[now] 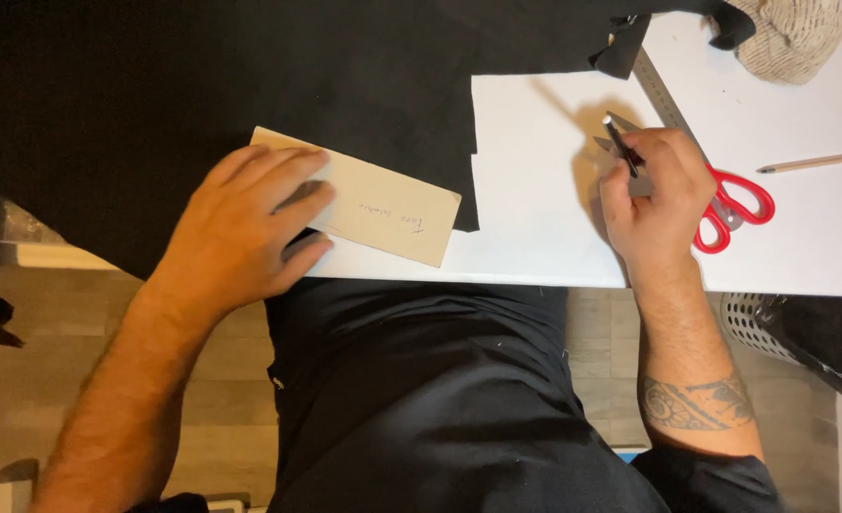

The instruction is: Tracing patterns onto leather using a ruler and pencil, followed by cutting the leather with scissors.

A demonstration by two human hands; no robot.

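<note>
Left hand (245, 223): it lies flat, fingers spread and open, pressing the left end of the beige card (368, 198); it grips nothing, it only seems to keep the card from sliding.
Beige card: a long rectangle, lying slanted near the front edge of the table (820, 256), partly on the black fabric (250, 85) and partly over the white top; some handwriting is on its right part.
Black fabric: it covers the left and far part of the table, and its cut edge meets the white paper (535, 171).
White paper: it lies in the middle of the table, bare under the right hand.
Right hand (653, 195): fingers are closed around a dark pen (622, 144), tip pointing away, held in a writing grip above the paper.
Red scissors (736, 211): just right of this hand, partly hidden by it.
Metal ruler (663, 95): runs slanted toward the far edge.
Pencil (813, 161): near the right edge, well apart.
Knitted thing (791, 33): at the far right corner.
</note>
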